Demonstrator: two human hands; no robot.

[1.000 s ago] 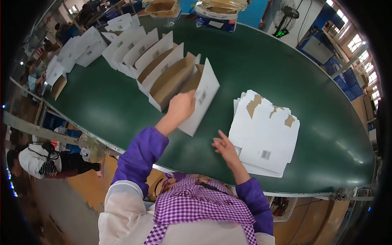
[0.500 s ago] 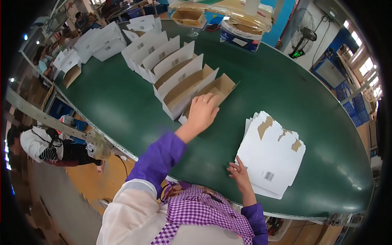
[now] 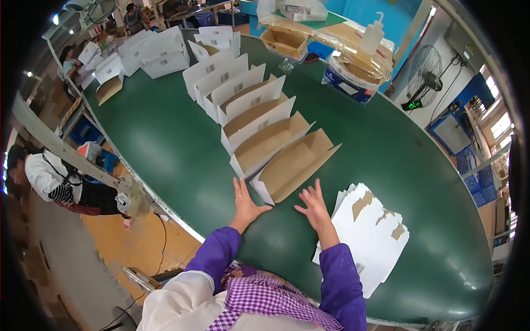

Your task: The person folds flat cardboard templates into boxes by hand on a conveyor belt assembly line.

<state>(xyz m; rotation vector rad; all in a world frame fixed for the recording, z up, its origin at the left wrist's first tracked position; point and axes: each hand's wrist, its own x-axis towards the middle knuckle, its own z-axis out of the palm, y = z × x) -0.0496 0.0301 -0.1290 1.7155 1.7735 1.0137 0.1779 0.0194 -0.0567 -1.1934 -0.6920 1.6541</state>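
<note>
Table (image 3: 187,165): smooth, dark green, with a pale edge at the person's side; light gleams on its right part.
Near box (image 3: 301,160): open-topped, white outside and brown inside, on the table ahead of both hands.
Row (image 3: 256,102): similar boxes, slanting off to the upper left beyond it.
Left hand (image 3: 245,207): fingers spread, thumb out toward the box's near end; whether they touch is hard to tell.
Right hand (image 3: 316,208): fingers spread, just right of that end.
Stack (image 3: 372,240): flat white sheets with torn brown patches, partly behind the purple right sleeve (image 3: 342,281).
Far side: brown tray (image 3: 290,51), blue box (image 3: 348,85), pump bottle (image 3: 372,41).
Room: at left, a co-worker (image 3: 52,179) in white above ochre floor (image 3: 130,237); at right, a fan (image 3: 432,81), blue crates (image 3: 475,179), bright windows (image 3: 501,126).
</note>
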